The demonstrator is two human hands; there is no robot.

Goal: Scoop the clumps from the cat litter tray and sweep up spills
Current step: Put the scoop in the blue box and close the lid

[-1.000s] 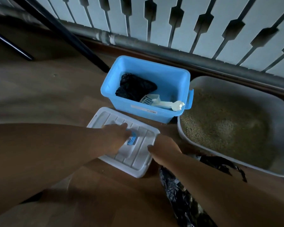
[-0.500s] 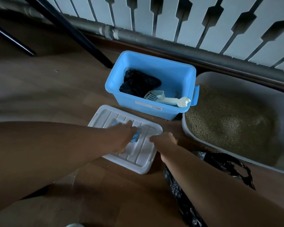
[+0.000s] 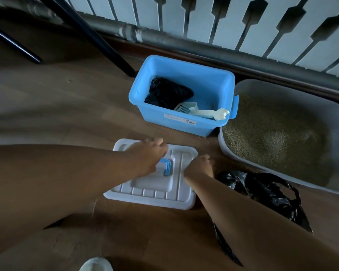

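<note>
Scoop (image 3: 202, 112): in blue bin (image 3: 145, 85), handle toward 3 o'clock, at 12 o'clock from right hand (image 3: 200, 166), the nearer. Both hands empty on lid (image 3: 155, 194); left hand (image 3: 148, 155) loosely curled. Litter tray (image 3: 282, 89) at 2 o'clock.

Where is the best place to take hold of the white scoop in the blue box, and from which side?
Take the scoop by its handle end near the box's right front corner, coming from above. The handle points up toward the rim and is free, while the slotted head lies low beside the black bag.
</note>
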